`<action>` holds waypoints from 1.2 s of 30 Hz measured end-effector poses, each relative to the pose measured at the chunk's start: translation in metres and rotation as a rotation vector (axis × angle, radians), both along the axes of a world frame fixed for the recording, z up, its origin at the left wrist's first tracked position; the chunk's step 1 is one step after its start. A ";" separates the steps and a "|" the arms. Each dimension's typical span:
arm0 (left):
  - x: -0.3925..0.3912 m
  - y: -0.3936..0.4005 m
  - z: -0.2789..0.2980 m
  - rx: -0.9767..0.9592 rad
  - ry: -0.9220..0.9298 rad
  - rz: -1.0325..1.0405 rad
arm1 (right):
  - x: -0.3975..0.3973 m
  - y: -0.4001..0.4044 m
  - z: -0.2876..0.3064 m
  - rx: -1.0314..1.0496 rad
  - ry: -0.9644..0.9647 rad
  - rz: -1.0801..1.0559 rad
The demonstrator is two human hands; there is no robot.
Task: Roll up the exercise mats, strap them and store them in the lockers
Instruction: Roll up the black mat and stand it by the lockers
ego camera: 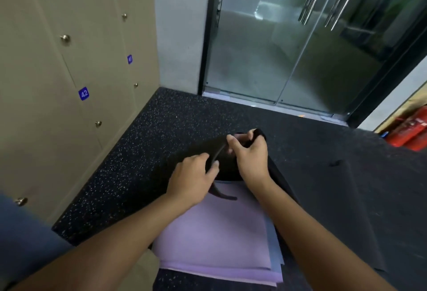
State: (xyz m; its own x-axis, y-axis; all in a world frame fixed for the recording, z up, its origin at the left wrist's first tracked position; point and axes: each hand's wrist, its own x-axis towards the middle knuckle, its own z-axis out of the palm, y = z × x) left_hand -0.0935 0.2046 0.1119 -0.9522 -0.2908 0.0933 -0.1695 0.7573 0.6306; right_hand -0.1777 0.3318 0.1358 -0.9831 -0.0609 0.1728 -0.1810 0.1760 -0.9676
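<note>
Nearest the camera, a stack of flat purple mats (215,242) is lying on the floor, with a bluish sheet (275,251) showing along its right edge. At the far end of that stack a rolled black mat (198,152) is sitting crosswise, and both hands are working on it. The left hand (191,179) is curling over the roll, its thumb and fingers pinching a black strap (218,152) that is running up across the roll; a loose tail of strap is trailing onto the purple mats. The right hand (250,154) is gripping the roll's right end, its fingers hooking into the strap loop there. A flat dark mat (335,198) is spreading out to the right, touching the stack's edge.

The speckled black rubber floor (143,143) is lying open to the left of the roll, running up to the base of the lockers (46,82). The beige locker doors, with round knobs and blue number plates reading 39, 41 and 42, are all standing closed.

Farther off, a grey wall corner is meeting a black-framed glass door (288,55) with steel pull bars. Red fire extinguishers (409,131) are leaning at the far right edge.
</note>
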 end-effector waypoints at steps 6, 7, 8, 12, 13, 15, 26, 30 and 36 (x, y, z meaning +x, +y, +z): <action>-0.022 -0.014 0.065 0.105 0.084 0.198 | 0.021 0.037 0.030 0.118 -0.040 0.222; -0.026 -0.013 0.071 0.154 0.071 0.204 | 0.029 0.044 0.032 0.136 -0.047 0.250; -0.028 -0.011 0.079 0.215 0.060 0.209 | 0.036 0.051 0.031 0.145 -0.065 0.282; -0.034 0.002 0.109 0.530 0.057 0.248 | 0.063 0.067 0.032 -0.024 -0.112 0.354; -0.035 0.005 0.118 0.603 0.071 0.257 | 0.068 0.072 0.036 -0.057 -0.109 0.327; -0.033 0.006 0.136 0.751 0.099 0.288 | 0.076 0.082 0.044 -0.013 -0.088 0.292; 0.021 -0.037 0.198 1.043 0.241 0.387 | 0.049 0.088 0.102 0.418 0.213 0.118; 0.075 -0.076 0.197 0.971 0.220 0.407 | 0.044 0.052 0.140 0.441 0.294 0.203; 0.190 -0.140 0.169 0.890 -0.012 0.468 | 0.096 -0.008 0.161 0.560 0.435 0.533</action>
